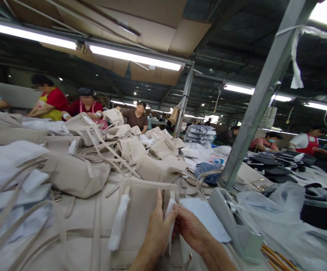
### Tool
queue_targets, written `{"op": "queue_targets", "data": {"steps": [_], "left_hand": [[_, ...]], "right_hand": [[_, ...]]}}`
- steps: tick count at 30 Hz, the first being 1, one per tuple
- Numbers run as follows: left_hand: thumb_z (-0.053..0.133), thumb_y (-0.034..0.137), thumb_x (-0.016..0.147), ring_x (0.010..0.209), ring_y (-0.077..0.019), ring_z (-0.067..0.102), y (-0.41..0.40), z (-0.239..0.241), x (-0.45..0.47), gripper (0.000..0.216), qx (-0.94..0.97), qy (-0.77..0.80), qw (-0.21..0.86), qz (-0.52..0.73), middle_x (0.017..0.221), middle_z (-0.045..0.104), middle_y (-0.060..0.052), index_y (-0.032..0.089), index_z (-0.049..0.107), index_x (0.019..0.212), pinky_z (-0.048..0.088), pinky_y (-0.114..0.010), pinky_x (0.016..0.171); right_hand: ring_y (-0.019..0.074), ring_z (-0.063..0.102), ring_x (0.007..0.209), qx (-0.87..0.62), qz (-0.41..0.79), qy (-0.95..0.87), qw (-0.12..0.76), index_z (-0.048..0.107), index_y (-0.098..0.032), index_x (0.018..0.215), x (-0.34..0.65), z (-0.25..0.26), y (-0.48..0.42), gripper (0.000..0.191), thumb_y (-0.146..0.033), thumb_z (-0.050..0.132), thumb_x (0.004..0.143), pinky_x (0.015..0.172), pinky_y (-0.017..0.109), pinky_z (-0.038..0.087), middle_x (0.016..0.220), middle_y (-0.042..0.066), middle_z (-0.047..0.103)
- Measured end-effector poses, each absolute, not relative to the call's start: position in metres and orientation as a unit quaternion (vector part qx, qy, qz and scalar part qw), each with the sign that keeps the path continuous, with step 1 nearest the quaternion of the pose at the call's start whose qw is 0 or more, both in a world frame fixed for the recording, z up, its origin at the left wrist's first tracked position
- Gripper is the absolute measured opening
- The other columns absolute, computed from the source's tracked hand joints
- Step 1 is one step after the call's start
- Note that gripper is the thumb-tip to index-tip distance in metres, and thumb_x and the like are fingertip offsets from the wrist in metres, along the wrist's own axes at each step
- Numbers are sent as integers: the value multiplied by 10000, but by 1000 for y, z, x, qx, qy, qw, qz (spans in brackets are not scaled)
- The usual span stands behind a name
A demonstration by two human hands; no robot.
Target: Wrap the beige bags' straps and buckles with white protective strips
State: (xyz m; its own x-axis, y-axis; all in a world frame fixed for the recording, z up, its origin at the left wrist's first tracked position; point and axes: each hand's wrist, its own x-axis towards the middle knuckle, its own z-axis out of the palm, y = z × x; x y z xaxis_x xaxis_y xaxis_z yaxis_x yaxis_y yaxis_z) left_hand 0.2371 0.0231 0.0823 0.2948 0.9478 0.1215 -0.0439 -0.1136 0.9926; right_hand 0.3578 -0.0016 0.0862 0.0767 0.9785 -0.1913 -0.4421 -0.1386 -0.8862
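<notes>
A beige handbag (141,218) lies in front of me at the near middle. One strip of white wrapping paper (120,222) is around its left strap. My left hand (158,229) rests over the bag's right side, its index finger stretched along the bag and its thumb pressed to a second strip of white paper (170,207). From the other side, my right hand (190,227) pinches the same strip at its edge, fingertips close to the left thumb. Part of that paper and the strap under it are hidden by my hands.
A grey tape dispenser (233,226) stands right of white paper sheets (204,216). Pencils (279,259) and clear plastic bags (282,210) lie at right. Beige bags (76,173) pile up beyond, with a metal post (261,98) rising between. Several people work at the far side.
</notes>
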Motion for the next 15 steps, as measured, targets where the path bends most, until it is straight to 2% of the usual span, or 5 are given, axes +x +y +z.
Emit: {"op": "queue_targets", "data": {"steps": [2, 3, 6, 9, 15], "left_hand": [[694, 287, 697, 597, -205, 615, 24, 84, 237, 1000, 585, 409, 538, 449, 635, 648, 15, 100, 157, 1520, 454, -267, 574], [712, 265, 660, 593, -196, 607, 25, 84, 236, 1006, 575, 416, 539, 454, 621, 626, 27, 95, 179, 1495, 443, -257, 560], [702, 323, 628, 582, -166, 589, 32, 87, 232, 731, 508, 411, 611, 447, 641, 590, 31, 135, 393, 1264, 410, -234, 519], [603, 303, 626, 539, -146, 592, 38, 90, 222, 396, 465, 379, 699, 390, 695, 603, 8, 186, 458, 975, 412, -232, 494], [528, 204, 527, 578, -168, 648, 41, 98, 207, 271, 468, 348, 735, 346, 725, 616, -8, 185, 488, 794, 530, -306, 588]], "right_hand": [[141, 620, 617, -446, 599, -291, 598, 638, -183, 795, 357, 85, 0, 438, -460, 875, 552, 609, 246, 474, 661, -15, 686], [154, 634, 644, -447, 593, -290, 603, 643, -182, 802, 357, 85, 1, 448, -468, 873, 545, 619, 250, 475, 664, -10, 692], [194, 661, 703, -454, 577, -301, 608, 652, -178, 816, 355, 84, 2, 465, -520, 847, 568, 624, 268, 475, 675, 11, 711], [198, 671, 743, -454, 575, -294, 614, 660, -173, 836, 353, 83, 1, 491, -540, 847, 569, 647, 267, 486, 746, 34, 743], [214, 703, 800, -420, 604, -278, 617, 688, -163, 885, 356, 82, -2, 454, -473, 861, 602, 757, 313, 535, 856, 64, 771]]}}
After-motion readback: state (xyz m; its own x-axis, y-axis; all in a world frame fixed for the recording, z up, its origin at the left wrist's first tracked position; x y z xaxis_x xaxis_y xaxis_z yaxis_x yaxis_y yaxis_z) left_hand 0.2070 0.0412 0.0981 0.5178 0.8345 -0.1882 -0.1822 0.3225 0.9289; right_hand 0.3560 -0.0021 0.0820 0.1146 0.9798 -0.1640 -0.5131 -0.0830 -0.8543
